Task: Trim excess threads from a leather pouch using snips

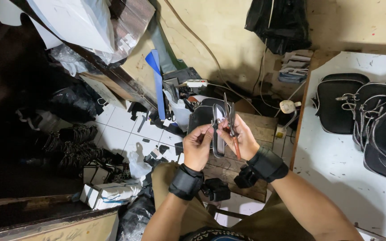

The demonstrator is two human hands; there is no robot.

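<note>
The white table (336, 165) carries black zippered bags (371, 118) right of the scissors (229, 125). The right hand (242, 139) grips the scissors, blades pointing up, long axis near vertical. Just left, the left hand (197, 145) pinches a black strap piece (217, 134).

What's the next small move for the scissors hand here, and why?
Probably close the scissors on the edge of the small dark strap piece. The right hand holds the blades open, tips up, right beside the piece, which the left hand pinches steady.
</note>
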